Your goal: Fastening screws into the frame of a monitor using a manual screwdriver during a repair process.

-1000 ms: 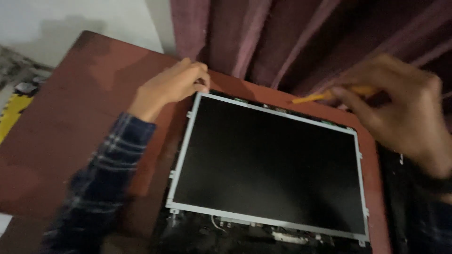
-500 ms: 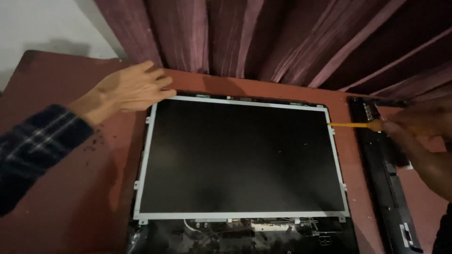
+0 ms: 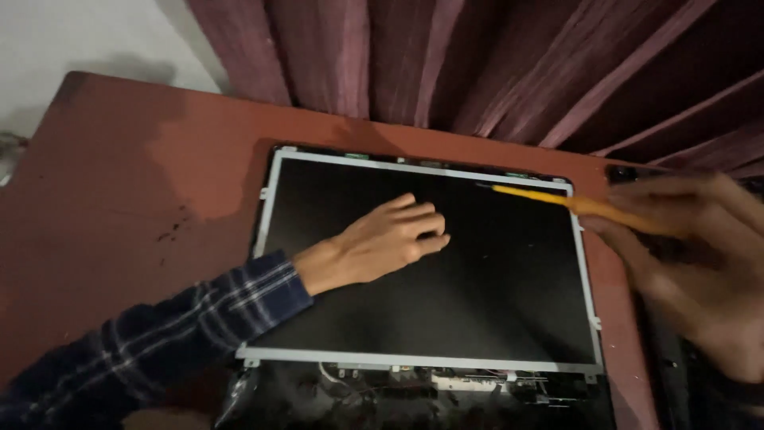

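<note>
A bare flat display panel (image 3: 493, 302) with a thin silver frame lies face up on a reddish-brown table (image 3: 127, 183). My left hand (image 3: 382, 243), in a dark plaid sleeve, rests palm down on the middle of the black screen, fingers slightly curled. My right hand (image 3: 692, 255), blurred at the right edge, grips a thin orange pry tool (image 3: 549, 199). The tool's tip lies over the panel's upper right corner.
Dark red curtains (image 3: 477, 64) hang right behind the table's far edge. Exposed cables and circuit parts (image 3: 430, 390) sit below the panel's lower edge. A dark strip-like part (image 3: 676, 366) lies along the table's right side, partly hidden by my right hand.
My left hand has moved from the panel's upper left corner onto the middle of the screen. The orange tool's tip has come over the panel's upper right corner.
</note>
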